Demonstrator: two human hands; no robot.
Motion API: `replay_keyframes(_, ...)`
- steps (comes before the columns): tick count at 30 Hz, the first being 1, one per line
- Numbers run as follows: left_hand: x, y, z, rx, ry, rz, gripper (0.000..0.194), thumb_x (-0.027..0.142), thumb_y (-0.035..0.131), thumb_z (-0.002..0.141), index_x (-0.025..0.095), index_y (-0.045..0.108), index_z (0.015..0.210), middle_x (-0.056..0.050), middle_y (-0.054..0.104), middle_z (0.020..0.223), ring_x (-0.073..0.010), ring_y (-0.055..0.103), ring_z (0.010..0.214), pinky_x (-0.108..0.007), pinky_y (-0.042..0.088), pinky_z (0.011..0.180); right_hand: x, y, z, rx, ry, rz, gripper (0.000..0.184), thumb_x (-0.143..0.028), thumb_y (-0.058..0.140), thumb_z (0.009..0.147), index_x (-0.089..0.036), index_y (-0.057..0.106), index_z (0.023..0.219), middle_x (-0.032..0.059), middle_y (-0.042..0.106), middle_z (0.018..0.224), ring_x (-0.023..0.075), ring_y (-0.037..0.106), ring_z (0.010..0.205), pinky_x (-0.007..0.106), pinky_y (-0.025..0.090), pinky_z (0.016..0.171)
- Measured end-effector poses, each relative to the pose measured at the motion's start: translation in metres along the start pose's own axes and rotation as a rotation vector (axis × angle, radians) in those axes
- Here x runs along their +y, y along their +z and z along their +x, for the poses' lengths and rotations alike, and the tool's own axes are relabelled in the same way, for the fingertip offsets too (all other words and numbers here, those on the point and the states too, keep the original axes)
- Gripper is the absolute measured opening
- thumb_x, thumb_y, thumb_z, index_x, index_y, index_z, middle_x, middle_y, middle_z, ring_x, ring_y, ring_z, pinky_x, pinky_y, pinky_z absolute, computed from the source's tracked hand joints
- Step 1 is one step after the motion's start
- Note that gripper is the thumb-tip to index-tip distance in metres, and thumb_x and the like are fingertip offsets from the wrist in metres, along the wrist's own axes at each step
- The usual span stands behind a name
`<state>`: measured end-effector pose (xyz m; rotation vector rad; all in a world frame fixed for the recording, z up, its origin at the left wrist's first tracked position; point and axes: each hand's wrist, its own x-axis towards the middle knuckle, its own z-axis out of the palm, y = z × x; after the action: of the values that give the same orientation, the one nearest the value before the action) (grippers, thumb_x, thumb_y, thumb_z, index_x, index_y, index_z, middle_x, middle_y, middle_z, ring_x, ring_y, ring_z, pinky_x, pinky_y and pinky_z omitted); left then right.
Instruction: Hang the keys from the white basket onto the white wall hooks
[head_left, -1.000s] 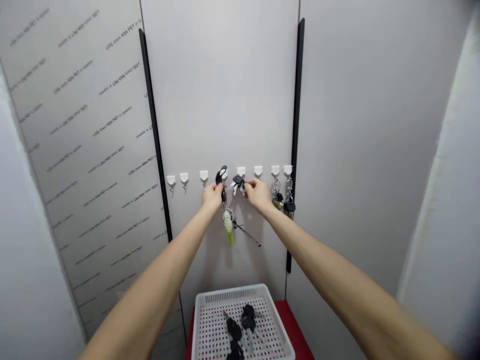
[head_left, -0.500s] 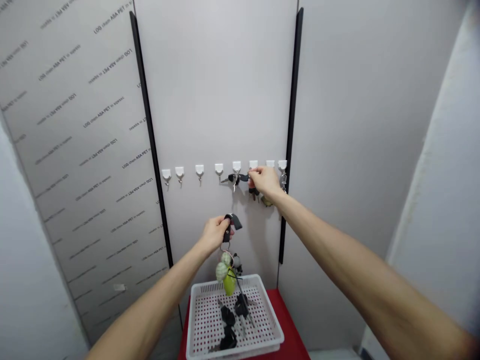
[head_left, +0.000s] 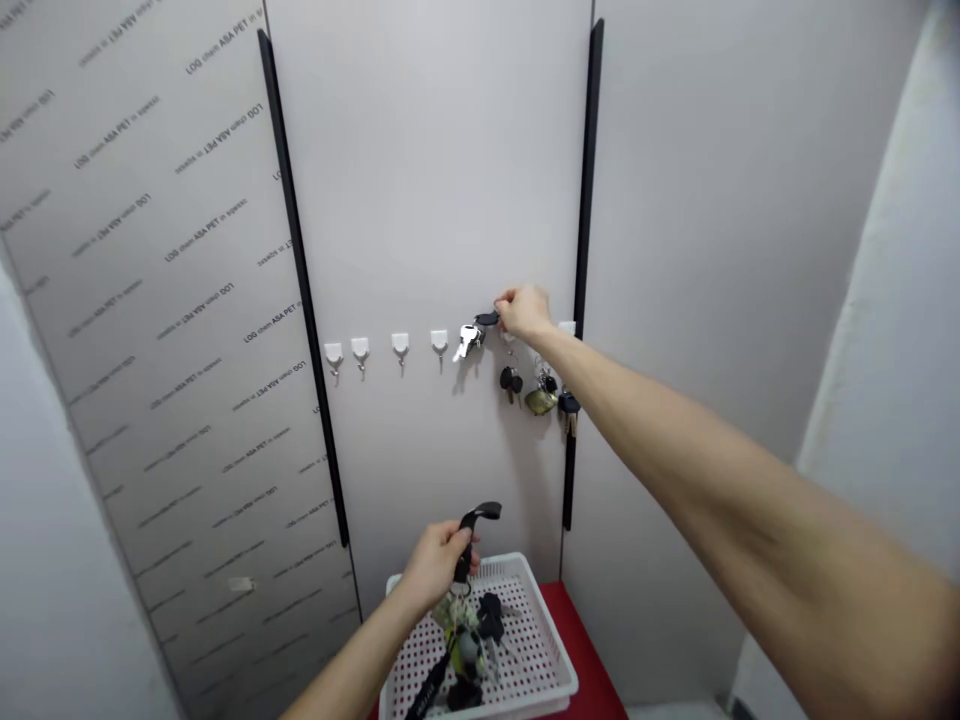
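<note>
My left hand [head_left: 439, 562] grips the black strap of a keychain [head_left: 466, 535]. Its green and yellow charms [head_left: 454, 625] dangle low over the white basket [head_left: 553, 640], overlapping the keys inside from my view. Black-headed keys [head_left: 491, 615] lie on the basket's floor. Up at the wall, my right hand [head_left: 525, 312] pinches the black fob of a key bunch [head_left: 469, 342]. Those silver keys swing out to the left, in front of the hook row, hiding a hook. Whether their ring touches that hook I cannot tell.
White wall hooks [head_left: 400, 344] run in a row, some behind my right hand and forearm. Black-headed keys [head_left: 511, 382], a bunch with an olive charm [head_left: 541, 402] and another key set [head_left: 569, 404] hang at right. Under the basket is a red surface [head_left: 581, 650].
My left hand has carried the strap keychain from the hook row down to the basket. My right hand first shifted right with the key bunch, then rose, lifting it higher.
</note>
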<state>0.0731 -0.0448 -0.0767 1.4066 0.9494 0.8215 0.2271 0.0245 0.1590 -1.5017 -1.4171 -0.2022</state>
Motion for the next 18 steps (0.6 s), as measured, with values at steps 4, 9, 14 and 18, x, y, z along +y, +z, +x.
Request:
replay_keyframes(4,-0.008,-0.004,-0.007,-0.009,-0.039,-0.014,0.028,0.039,0.043,0.059,0.011,0.046,0.065,0.002,0.049,0.045,-0.0068,0.044,0.041,-0.019,0.03,0.042,-0.012,-0.016,-0.006,-0.397,-0.015,-0.121,0.012,-0.011,0.046,0.062,-0.011,0.057,0.067,0.0013,0.052,0.042,0.0107,0.051,0.044,0.024,0.042,0.052)
replay_keyframes(9,-0.005,-0.007,-0.013,-0.03,-0.078,-0.039,0.029,0.04,0.045,0.057,0.012,0.046,0.064,0.003,0.048,0.046,-0.0068,0.044,0.042,-0.019,0.03,0.043,-0.011,-0.019,-0.015,-0.403,-0.073,-0.271,0.015,-0.008,0.045,0.06,-0.011,0.057,0.069,0.0022,0.054,0.046,0.0103,0.051,0.046,0.023,0.041,0.052)
replay_keyframes(14,-0.004,-0.008,-0.013,-0.014,-0.053,-0.001,0.026,0.037,0.042,0.06,0.012,0.047,0.064,0.002,0.049,0.049,-0.0074,0.045,0.045,-0.019,0.03,0.043,-0.007,-0.009,-0.019,-0.151,-0.306,-0.133,0.02,-0.011,0.039,0.063,-0.014,0.055,0.075,0.0013,0.056,0.062,0.0075,0.05,0.054,0.02,0.038,0.057)
replay_keyframes(18,-0.013,-0.017,-0.006,0.053,-0.019,0.153,0.022,0.032,0.038,0.063,0.012,0.048,0.062,0.001,0.048,0.048,-0.0074,0.043,0.044,-0.019,0.03,0.044,0.023,0.0,-0.06,-0.384,-0.213,0.015,0.02,-0.013,0.037,0.063,-0.015,0.053,0.074,-0.003,0.05,0.046,0.0057,0.044,0.04,0.017,0.036,0.046)
